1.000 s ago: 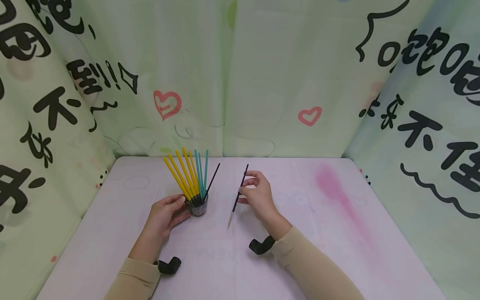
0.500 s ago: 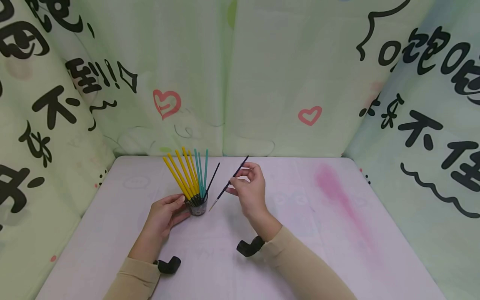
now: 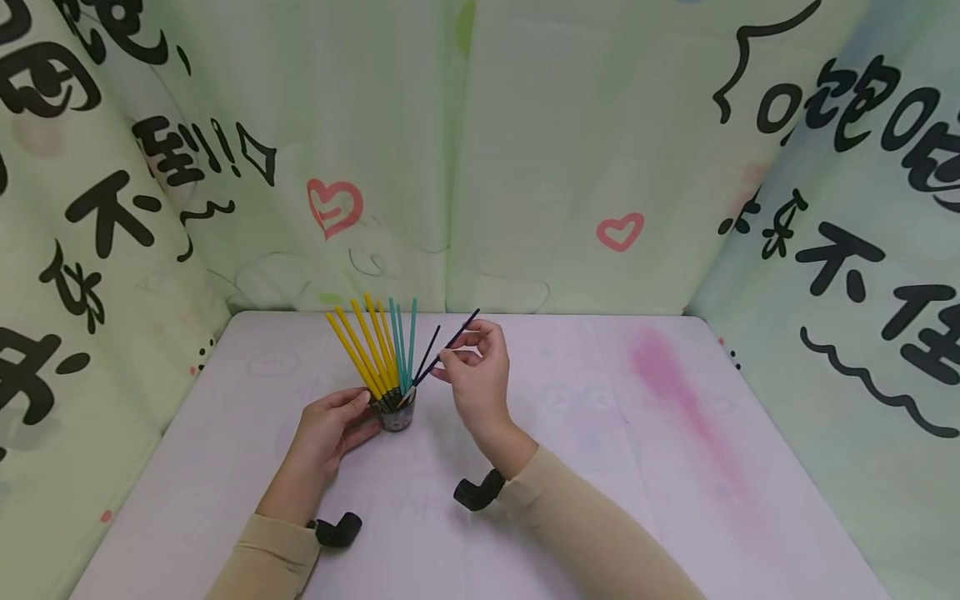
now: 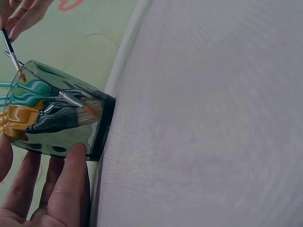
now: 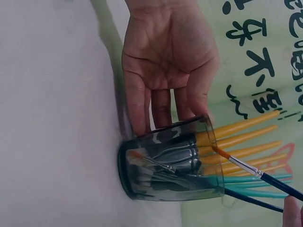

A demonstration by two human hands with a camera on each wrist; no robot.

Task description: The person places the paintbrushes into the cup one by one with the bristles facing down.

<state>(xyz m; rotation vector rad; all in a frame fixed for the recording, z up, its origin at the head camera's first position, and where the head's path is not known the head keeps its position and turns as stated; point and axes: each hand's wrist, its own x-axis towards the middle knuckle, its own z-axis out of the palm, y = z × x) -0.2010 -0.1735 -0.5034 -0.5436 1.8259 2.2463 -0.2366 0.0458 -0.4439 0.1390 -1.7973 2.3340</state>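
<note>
A clear, tinted cup [image 3: 397, 418] stands on the table, holding several paintbrushes with yellow handles [image 3: 380, 343] and turquoise handles [image 3: 412, 333], plus one with a thin dark handle [image 3: 430, 346]. My left hand [image 3: 330, 433] rests its fingertips against the cup's left side, the thumb up at the rim; the left wrist view shows these fingers [image 4: 68, 177] fairly straight. Between thumb and fingers, my right hand [image 3: 480, 387] pinches a thin dark-handled paintbrush [image 3: 462, 329]. It slants bristles down, and its orange-brown tip lies at the cup's mouth in the right wrist view.
A pale pinkish table [image 3: 600, 500] carries the cup, with a pink stain on its right part. Curtains [image 3: 525, 167] with black lettering and red hearts enclose the back and both sides. Black devices [image 3: 480, 490] are strapped at both wrists.
My right hand has moved left with the paintbrush, which has tilted over, bringing its bristles from beside the cup to the cup's mouth. The left hand and the cup have stayed in place.
</note>
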